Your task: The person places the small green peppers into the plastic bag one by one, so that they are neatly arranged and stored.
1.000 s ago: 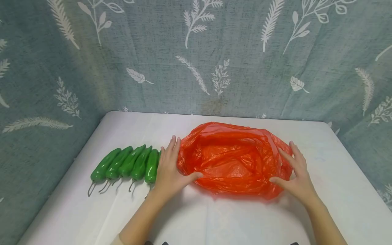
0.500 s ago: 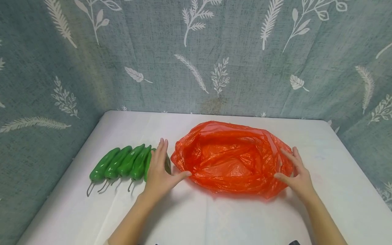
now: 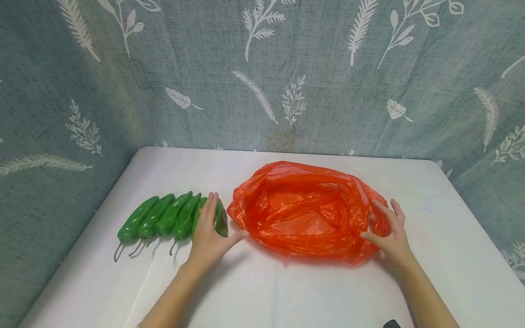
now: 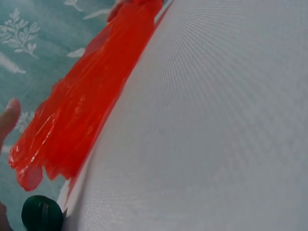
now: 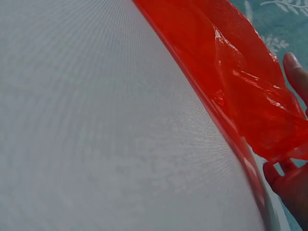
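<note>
A red plastic bag lies with its mouth spread wide on the white table. Left of it, several green peppers form a slanted row, stems toward me. My left hand hovers at the right end of that row, fingers straight, thumb stretched toward the bag. It partly hides the last peppers; one dark green pepper shows low in the left wrist view. At the bag's right end is my right hand, thumb and fingers spread apart. In the right wrist view its fingertips are right at the bag's lower edge.
The white table runs to a blue-grey curtain with white leaf prints, which stands behind it and along its sides. A small dark object shows at the bottom edge beside my right forearm.
My left hand has moved left, off the bag's left end and over the rightmost peppers. The bag's left end now reaches farther left. My right hand has shifted slightly downward at the bag's right end.
</note>
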Motion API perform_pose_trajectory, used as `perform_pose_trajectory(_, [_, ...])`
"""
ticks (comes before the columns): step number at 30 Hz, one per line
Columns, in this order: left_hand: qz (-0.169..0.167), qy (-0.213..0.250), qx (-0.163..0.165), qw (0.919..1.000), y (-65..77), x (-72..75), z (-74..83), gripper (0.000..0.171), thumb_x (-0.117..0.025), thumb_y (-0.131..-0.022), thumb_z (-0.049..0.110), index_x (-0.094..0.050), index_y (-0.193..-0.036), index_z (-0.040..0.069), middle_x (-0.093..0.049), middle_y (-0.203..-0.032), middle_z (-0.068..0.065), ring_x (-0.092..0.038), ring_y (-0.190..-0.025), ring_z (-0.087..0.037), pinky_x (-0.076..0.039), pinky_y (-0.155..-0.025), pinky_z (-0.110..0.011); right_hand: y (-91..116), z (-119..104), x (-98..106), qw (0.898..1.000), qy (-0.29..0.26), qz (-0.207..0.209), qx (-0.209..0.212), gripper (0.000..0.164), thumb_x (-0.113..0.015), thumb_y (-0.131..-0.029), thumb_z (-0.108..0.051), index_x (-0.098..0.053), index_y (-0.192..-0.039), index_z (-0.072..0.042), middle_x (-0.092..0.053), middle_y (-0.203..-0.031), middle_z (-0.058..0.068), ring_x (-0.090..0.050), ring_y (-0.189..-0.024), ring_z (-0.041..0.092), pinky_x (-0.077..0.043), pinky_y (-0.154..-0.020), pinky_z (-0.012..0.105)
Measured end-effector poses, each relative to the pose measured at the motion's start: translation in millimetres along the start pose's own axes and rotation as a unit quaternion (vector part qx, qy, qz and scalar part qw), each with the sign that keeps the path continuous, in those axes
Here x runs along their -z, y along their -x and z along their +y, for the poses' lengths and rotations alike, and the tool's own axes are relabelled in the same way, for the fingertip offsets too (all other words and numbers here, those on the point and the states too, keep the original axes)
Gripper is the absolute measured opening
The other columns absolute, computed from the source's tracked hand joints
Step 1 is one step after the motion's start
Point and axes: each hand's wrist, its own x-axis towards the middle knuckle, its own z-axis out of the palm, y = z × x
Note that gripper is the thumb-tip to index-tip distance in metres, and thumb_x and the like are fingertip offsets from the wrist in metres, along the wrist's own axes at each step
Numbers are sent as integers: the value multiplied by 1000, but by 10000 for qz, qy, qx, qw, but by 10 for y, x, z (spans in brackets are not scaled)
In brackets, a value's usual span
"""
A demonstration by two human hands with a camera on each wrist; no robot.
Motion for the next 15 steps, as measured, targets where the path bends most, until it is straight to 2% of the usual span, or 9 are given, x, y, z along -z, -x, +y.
perform_pose_trajectory(2, [-65, 61, 98, 9999, -1, -10, -21, 111, -82, -69, 43, -13, -153, 19, -15, -158, -10, -16, -142, -39, -30, -100, -66, 0, 7, -1, 9999, -1, -64, -96, 83, -74, -81, -20, -28, -149, -26, 16, -158, 4, 5, -142, 42, -29, -99, 66])
perform_pose_trajectory(4, [-116, 128, 179, 9997, -6, -21, -36, 110, -81, -70, 41, -13, -153, 18, -14, -158, -10, -16, -142, -37, -32, -100, -65, 2, 10, -2, 9996, 27, -183, -225, 83, -73, -82, -24, -26, -150, -28, 11, -159, 6, 4, -143, 41, -32, -99, 64])
perform_pose_trajectory(7, [-156, 147, 212, 9995, -17, -27, -51, 105, -81, -73, 32, -14, -152, 13, -14, -157, -14, -16, -142, -37, -32, -101, -63, 3, 24, -14, 9985, 40, -435, -330, 81, -72, -84, -26, -25, -150, -27, -9, -158, 10, -10, -141, 39, -45, -97, 44])
perform_pose_trajectory(10, [-268, 45, 282, 9992, -21, -33, -61, 101, -79, -75, 23, -15, -152, 7, -14, -156, -18, -17, -142, -38, -30, -104, -60, -1, 53, -43, 9974, -5, -662, -272, 80, -71, -84, -22, -26, -150, -22, -25, -152, 13, -25, -135, 35, -47, -89, 20])
perform_pose_trajectory(13, [-418, 35, 395, 9983, -20, -53, -82, 101, -79, -76, 17, -13, -151, 4, -12, -156, -20, -15, -142, -39, -27, -107, -59, -6, 82, -70, 9971, -31, -746, -168, 80, -71, -84, -19, -26, -150, -19, -28, -150, 13, -29, -131, 32, -45, -83, 13])
perform_pose_trajectory(15, [-489, 95, 483, 9976, -19, -78, -106, 101, -77, -76, 16, -10, -151, 4, -10, -156, -19, -13, -143, -38, -26, -108, -58, -8, 90, -83, 9972, 21, -729, -161, 81, -72, -83, -20, -25, -150, -20, -28, -149, 13, -31, -130, 31, -46, -82, 13])
